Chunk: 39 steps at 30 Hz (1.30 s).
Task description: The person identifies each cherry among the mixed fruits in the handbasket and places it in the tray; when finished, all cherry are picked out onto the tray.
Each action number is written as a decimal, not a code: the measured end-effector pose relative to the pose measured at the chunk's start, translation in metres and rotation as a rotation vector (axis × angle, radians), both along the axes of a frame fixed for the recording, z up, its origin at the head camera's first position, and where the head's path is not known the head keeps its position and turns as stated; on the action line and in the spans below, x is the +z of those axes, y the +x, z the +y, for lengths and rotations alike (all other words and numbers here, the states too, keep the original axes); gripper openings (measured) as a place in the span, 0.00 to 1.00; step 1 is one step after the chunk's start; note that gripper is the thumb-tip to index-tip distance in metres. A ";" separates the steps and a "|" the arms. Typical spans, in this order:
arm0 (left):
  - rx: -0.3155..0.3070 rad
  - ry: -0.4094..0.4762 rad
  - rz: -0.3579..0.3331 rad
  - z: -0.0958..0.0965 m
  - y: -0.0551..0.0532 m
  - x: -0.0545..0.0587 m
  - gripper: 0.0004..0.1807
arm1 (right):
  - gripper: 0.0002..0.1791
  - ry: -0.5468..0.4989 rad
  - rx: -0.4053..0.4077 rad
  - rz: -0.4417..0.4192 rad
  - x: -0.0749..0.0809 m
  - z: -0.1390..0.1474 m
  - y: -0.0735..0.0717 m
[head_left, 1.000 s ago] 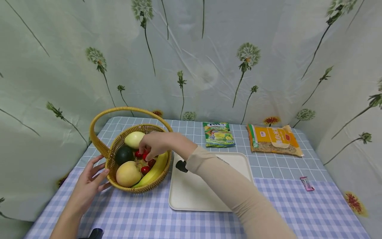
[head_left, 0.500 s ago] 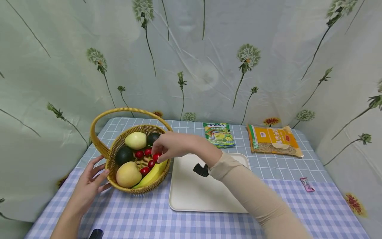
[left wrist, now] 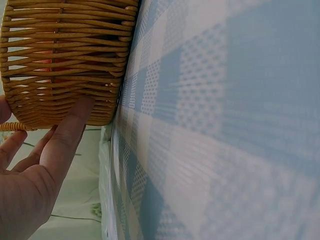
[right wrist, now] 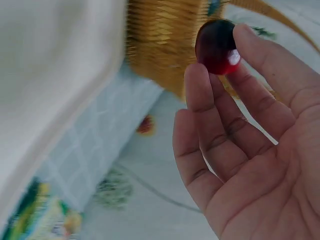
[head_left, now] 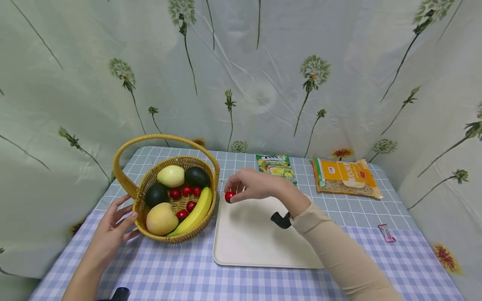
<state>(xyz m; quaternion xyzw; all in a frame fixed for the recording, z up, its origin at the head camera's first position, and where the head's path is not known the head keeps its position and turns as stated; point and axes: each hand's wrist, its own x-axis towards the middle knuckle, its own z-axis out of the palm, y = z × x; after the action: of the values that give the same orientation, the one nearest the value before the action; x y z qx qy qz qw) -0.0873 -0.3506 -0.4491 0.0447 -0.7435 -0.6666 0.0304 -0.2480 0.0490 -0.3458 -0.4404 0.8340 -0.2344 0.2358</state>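
A red cherry (head_left: 229, 197) is pinched between the thumb and fingers of my right hand (head_left: 250, 184). In the head view it hangs above the white tray's back left corner, just right of the wicker basket (head_left: 141, 221). The right wrist view shows the cherry (right wrist: 217, 47) close up at the fingertips. My left hand (head_left: 113, 223) rests against the basket's left side; the left wrist view has its fingers touching the woven wall (left wrist: 65, 65). Inside the basket lie several cherries (head_left: 191, 205), a banana (head_left: 193, 215), a yellow-green fruit (head_left: 171, 176), two dark green fruits (head_left: 197, 177) and a peach-like fruit (head_left: 162, 219).
The white tray (head_left: 260, 251) lies right of the basket on a checked cloth (head_left: 180, 271). Behind it are a green snack bag (head_left: 276, 167) and an orange food packet (head_left: 344, 177). A small pink wrapped candy (head_left: 387, 233) lies far right. The basket handle (head_left: 165, 137) arches upward.
My right hand has lifted a cherry out of the basket and carried it right, over the tray's corner. The left hand has stayed at the basket.
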 end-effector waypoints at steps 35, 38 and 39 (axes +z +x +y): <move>0.006 -0.015 -0.012 0.001 0.001 0.002 0.35 | 0.10 -0.074 -0.075 -0.162 -0.083 -0.011 0.000; 0.007 -0.014 -0.014 0.001 0.001 0.002 0.36 | 0.10 -0.073 -0.078 -0.160 -0.084 -0.011 0.000; 0.008 -0.014 -0.016 0.001 0.001 0.002 0.36 | 0.10 -0.072 -0.078 -0.160 -0.085 -0.011 0.000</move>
<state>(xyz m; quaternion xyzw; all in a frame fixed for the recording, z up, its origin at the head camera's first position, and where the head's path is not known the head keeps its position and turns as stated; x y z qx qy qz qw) -0.0862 -0.3500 -0.4475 0.0527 -0.7481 -0.6610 0.0272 -0.2481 0.0379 -0.4303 -0.3954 0.8201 -0.3077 0.2763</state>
